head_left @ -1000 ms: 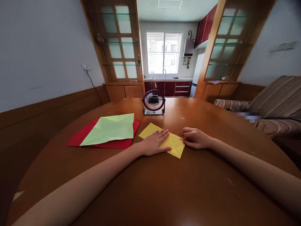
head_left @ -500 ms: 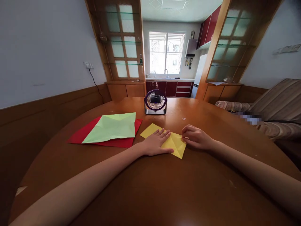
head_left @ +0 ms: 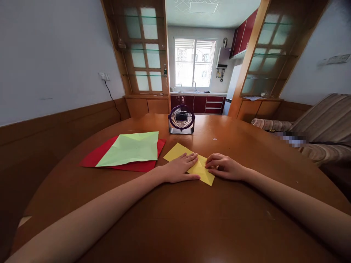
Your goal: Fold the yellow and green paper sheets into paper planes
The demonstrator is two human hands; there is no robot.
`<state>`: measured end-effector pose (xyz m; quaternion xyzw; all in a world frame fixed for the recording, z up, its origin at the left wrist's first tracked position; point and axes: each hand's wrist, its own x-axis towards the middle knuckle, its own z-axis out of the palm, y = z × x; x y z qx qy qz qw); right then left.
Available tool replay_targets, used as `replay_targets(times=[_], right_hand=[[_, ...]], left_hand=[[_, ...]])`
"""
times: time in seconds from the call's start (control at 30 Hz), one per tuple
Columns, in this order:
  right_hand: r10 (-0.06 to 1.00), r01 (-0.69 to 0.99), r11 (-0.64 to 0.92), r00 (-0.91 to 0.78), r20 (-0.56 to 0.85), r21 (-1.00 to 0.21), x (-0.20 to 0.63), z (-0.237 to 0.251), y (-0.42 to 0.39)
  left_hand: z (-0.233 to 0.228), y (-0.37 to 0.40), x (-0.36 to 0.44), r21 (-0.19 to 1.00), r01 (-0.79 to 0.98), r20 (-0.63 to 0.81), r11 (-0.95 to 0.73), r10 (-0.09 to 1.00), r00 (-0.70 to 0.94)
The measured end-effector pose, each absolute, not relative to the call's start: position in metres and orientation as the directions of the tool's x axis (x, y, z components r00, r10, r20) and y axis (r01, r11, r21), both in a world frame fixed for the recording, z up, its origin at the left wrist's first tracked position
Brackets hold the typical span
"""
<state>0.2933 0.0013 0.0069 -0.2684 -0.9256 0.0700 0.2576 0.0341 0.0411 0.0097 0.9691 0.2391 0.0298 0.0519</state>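
A yellow sheet of paper (head_left: 177, 149), folded and creased, lies on the wooden table in front of me. My left hand (head_left: 181, 168) rests flat across its middle, fingers stretched out and thumb apart. At the paper's right end, my right hand (head_left: 225, 167) is curled, thumb and fingertips closed on the paper's edge, which seems folded inward there. Its fingers cover part of that right end.
To the left, a light green sheet (head_left: 131, 148) lies on red paper (head_left: 95, 156). A small purple fan (head_left: 181, 118) stands farther back on the table (head_left: 175, 223). A striped sofa (head_left: 326, 120) is beyond the right edge.
My right hand has moved left and slightly toward me, bringing the yellow paper's right edge inward. My left hand has shifted only slightly; its fingers still lie flat.
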Motion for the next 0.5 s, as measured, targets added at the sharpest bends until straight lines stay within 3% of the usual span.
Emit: replay_targets(times=[0.1, 0.3, 0.5], right_hand=[[0.538, 0.466, 0.843, -0.72, 0.439, -0.269, 0.293, 0.007, 0.001], [0.521, 0.453, 0.853, -0.727, 0.447, -0.258, 0.292, 0.008, 0.001], [0.51, 0.454, 0.86, -0.734, 0.448, -0.235, 0.292, 0.007, 0.001]], left_hand=[[0.018, 0.043, 0.029, -0.015, 0.375, 0.089, -0.927, 0.373, 0.924], [0.021, 0.045, 0.028, -0.429, 0.166, 0.152, -0.888, 0.11, 0.982], [0.012, 0.04, 0.023, -0.557, 0.085, 0.238, -0.827, -0.061, 0.969]])
